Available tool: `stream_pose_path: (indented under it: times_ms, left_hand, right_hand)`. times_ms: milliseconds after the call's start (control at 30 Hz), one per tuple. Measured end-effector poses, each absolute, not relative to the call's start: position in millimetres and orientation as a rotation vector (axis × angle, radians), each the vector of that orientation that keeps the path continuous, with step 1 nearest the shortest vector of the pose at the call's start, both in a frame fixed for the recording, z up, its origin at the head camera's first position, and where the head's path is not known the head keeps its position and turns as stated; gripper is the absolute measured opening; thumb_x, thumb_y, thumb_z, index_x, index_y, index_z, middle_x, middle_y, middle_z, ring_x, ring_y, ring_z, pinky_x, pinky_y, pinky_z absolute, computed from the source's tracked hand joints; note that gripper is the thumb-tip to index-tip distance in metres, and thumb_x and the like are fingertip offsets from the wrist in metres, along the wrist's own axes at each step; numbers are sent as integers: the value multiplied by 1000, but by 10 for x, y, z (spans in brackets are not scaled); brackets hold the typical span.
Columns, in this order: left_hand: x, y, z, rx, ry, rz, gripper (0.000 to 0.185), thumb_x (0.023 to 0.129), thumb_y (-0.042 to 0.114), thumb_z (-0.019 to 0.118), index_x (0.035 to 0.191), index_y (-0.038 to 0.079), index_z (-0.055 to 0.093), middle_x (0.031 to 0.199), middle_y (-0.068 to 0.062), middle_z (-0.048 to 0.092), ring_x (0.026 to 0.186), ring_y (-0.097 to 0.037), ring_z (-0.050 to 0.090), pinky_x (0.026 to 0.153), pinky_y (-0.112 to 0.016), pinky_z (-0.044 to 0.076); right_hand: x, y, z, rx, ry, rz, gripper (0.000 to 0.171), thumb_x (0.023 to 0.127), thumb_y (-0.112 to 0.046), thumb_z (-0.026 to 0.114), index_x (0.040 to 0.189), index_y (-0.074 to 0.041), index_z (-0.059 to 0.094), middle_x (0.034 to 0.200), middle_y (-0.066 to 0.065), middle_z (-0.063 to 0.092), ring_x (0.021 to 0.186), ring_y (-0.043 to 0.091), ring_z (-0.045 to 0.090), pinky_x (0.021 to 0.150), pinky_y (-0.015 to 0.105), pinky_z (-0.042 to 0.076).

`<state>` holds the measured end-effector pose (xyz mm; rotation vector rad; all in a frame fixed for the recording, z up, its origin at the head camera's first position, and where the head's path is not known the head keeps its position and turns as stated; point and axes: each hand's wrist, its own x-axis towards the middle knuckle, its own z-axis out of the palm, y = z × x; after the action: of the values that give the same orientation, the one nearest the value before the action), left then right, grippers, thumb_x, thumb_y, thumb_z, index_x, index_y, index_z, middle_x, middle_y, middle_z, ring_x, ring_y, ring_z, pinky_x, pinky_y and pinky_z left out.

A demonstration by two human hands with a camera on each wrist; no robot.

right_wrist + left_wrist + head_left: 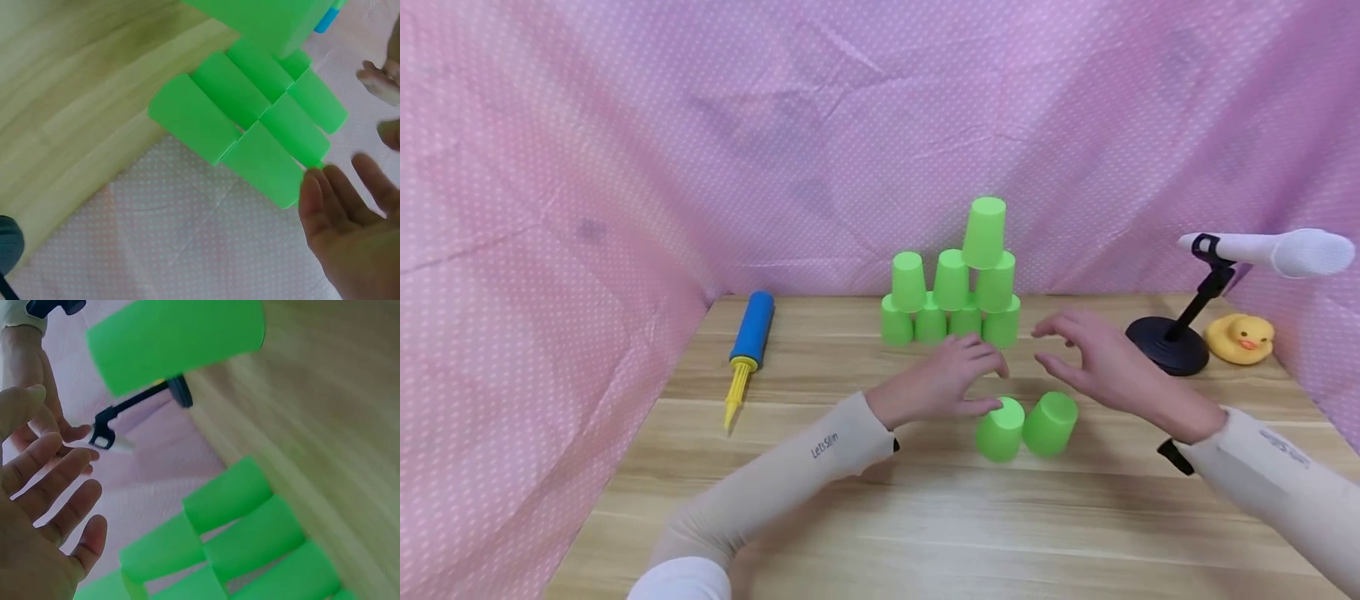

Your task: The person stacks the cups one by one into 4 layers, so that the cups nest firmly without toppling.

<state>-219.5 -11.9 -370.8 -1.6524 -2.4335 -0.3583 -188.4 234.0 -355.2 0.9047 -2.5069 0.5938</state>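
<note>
Light green cups, all upside down, form a stack at the back of the table: several in the bottom row (pixel 931 325), three in the middle row (pixel 952 282), and one top cup (pixel 984 233) over the right side. Nearer stand two loose cups side by side, a left one (pixel 1000 435) and a right one (pixel 1051 427). My left hand (pixel 946 382) hovers by the left loose cup, fingers loosely spread and holding nothing; whether its thumb touches the cup, I cannot tell. Above and behind the right loose cup, my right hand (pixel 1108 367) is in the air, fingers relaxed, palm facing inward (pixel 356 231).
On the left lies a hand pump (pixel 751 342) with a blue barrel and yellow nozzle. At the right, a white microphone (pixel 1292 252) sits on a black stand (pixel 1176 343), beside a yellow rubber duck (pixel 1242 339). Pink dotted cloth (pixel 820 167) hangs around the wooden table (pixel 925 533).
</note>
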Motion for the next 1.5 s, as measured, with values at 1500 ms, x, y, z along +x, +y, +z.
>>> stream_pose_path:
  times_ms: [1500]
  left_hand:
    - [-2213,-347,-3871,-1629,-2461,-623,28,88,30,67,109,13,59,111,6,57,107,-9,45,92,-16,35]
  right_hand:
    - [-1522,2504,-3925,984,-2502,715,40,68,-6,83,102,-16,64,103,-4,63,87,10,59,64,26,52]
